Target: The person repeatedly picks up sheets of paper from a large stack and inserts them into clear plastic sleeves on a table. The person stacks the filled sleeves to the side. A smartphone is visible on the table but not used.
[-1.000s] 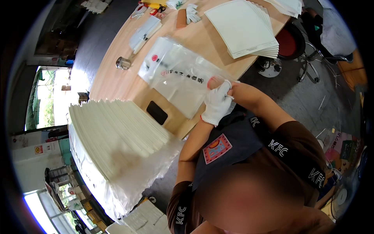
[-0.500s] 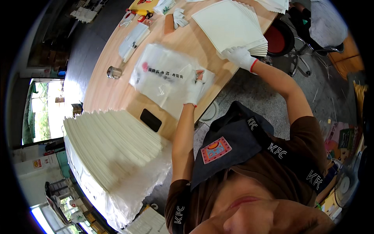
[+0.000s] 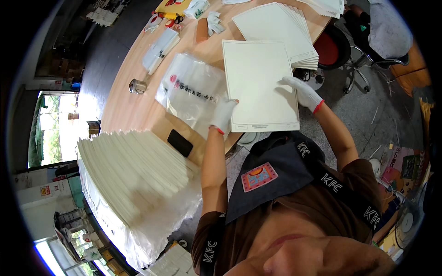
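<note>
My two hands wear white work gloves with red cuffs. Between them a pale cream stack of paper sheets [image 3: 262,83] is held up over the table's near edge. My left hand [image 3: 224,113] is closed at its left edge, bare thumb tip over the front. At the right edge, my right hand [image 3: 301,93] grips it, with its other fingers behind. Clear plastic bags [image 3: 195,87] with dark print and a red mark lie flat beside my left hand, partly covered by the sheets. Behind stands a fanned pile of similar sheets [image 3: 271,27].
A tall pile of folded white bundles [image 3: 138,170] in plastic stands at the left, near a black phone [image 3: 180,143]. On the wooden table [image 3: 124,108] are a glass jar [image 3: 137,86], a wrapped packet [image 3: 160,50] and a spare glove [image 3: 214,23]. A wheeled chair [image 3: 331,46] stands at the right.
My right hand has brought a paper stack from the fanned pile toward me. My left hand has gone from lying on the plastic bags to the stack's left edge.
</note>
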{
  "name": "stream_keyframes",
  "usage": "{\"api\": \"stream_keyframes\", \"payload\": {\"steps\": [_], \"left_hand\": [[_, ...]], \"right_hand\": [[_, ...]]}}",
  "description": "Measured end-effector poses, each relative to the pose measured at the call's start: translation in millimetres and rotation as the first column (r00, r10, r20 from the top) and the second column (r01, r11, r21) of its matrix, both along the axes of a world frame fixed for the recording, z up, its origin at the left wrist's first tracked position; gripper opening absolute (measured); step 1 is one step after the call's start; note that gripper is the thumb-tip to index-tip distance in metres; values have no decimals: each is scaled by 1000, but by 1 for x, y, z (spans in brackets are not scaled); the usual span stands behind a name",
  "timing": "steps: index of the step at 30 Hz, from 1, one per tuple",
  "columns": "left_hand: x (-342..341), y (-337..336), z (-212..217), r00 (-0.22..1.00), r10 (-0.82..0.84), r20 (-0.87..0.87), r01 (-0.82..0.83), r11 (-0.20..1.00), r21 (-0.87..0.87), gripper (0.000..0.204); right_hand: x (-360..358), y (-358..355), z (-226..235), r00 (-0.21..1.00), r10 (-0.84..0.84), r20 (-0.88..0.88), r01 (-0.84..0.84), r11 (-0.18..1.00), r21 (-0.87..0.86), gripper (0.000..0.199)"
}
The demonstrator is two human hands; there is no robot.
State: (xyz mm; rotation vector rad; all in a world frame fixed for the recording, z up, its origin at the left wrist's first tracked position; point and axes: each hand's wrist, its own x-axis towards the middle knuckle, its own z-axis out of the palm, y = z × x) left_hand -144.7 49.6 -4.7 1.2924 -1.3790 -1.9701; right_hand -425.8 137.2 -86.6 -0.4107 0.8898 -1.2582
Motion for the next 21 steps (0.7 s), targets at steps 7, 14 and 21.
{"api": "stream_keyframes", "payload": {"steps": [7, 14, 21], "left_hand": [[-59, 68, 0, 642, -153, 751, 585, 731, -351, 85], [56, 19, 38, 861, 290, -418, -373, 919, -129, 50], [102, 39, 102, 913, 335, -232, -407, 734, -543, 48]], "right_hand": [[84, -6, 9, 666, -10, -746, 15, 1000, 1, 61], [47, 12, 118, -54, -297, -953, -507, 831, -230, 26], [79, -18, 140, -358, -656, -664, -880, 475, 5, 21]]}}
